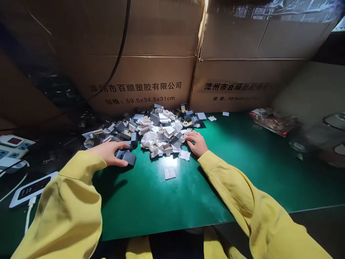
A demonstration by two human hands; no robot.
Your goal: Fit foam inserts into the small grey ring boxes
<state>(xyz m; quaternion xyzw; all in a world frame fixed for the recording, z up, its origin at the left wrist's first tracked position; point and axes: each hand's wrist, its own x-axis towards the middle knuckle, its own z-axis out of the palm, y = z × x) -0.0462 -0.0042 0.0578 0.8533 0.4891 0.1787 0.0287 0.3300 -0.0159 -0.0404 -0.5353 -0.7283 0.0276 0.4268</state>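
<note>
On the green tabletop lies a heap of small folded white paper pieces, with small dark grey boxes along its left side and back. My left hand is at the left of the heap, thumb and fingers apart around a couple of these boxes; no firm grip shows. My right hand reaches the heap's right edge, fingers extended against the white pieces with a gap to the thumb. A dark strip with light lettering lies on the heap near it. One flat white card rests in front, apart from the heap.
Large cardboard cartons stand along the back, a black cable hanging before them. At left are a power strip and a white device with a cable plugged in. A crumpled plastic bag lies at right.
</note>
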